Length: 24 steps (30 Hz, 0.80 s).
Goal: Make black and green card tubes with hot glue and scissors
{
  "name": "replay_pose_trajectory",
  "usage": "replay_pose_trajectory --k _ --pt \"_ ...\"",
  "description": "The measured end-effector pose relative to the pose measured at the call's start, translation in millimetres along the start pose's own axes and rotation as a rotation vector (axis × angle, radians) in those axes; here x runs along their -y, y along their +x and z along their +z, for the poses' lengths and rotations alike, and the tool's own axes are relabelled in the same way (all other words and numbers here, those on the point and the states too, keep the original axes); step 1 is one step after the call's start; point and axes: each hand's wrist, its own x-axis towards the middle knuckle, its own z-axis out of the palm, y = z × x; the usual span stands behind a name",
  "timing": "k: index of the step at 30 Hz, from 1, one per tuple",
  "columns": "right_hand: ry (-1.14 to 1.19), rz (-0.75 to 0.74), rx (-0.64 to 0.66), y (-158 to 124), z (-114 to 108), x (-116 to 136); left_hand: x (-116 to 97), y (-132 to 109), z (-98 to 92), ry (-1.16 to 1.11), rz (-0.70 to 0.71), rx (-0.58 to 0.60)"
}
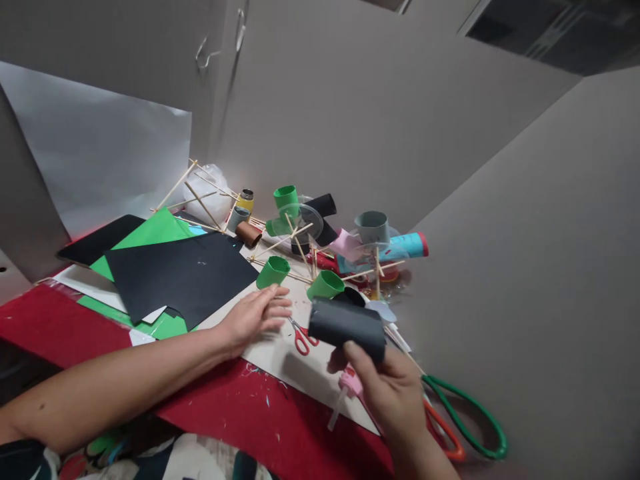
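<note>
My right hand [395, 393] grips a black paper tube [347, 327], held up above the table with the thumb along its lower side. My left hand [257, 317], fingers outstretched, is by a green paper tube [273, 272]; whether it touches the tube I cannot tell. A second green tube [325, 285] stands just behind the black one. Red-handled scissors [301, 337] lie between my hands on a white board [280, 353], their blades toward the left hand. Partly hidden by my right hand is a pink glue gun [350, 381] with a clear stick.
Black sheet [180, 273] and green sheet [150, 237] are piled on the left. Wooden stick frames [295, 233], a grey tube [373, 228], a brown tube [249, 233] and a blue roll [405, 247] crowd the back. Green handles [470, 417] stick out at right, near the wall.
</note>
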Motion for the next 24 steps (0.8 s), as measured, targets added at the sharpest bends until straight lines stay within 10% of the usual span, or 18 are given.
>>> replay_pose_trajectory --k 3,8,15,20,24 --pt "-0.315 -0.316 0.282 1.4 11.6 1.5 -0.9 -6.3 8.7 -0.428 -0.346 0.098" --pt "-0.418 -0.331 0.487 7.0 22.8 1.4 -3.3 -14.2 13.7 -0.625 -0.512 0.023" --pt "-0.282 -0.131 0.426 3.0 21.0 -0.8 7.1 -12.9 12.4 -0.522 -0.384 -0.031" --pt "-0.105 0.306 0.099 -2.7 26.6 8.0 9.3 -10.0 8.7 -0.409 -0.191 -0.112" --pt "0.044 0.537 0.096 -2.3 36.0 17.9 6.4 -12.6 7.5 -0.120 0.069 -0.122"
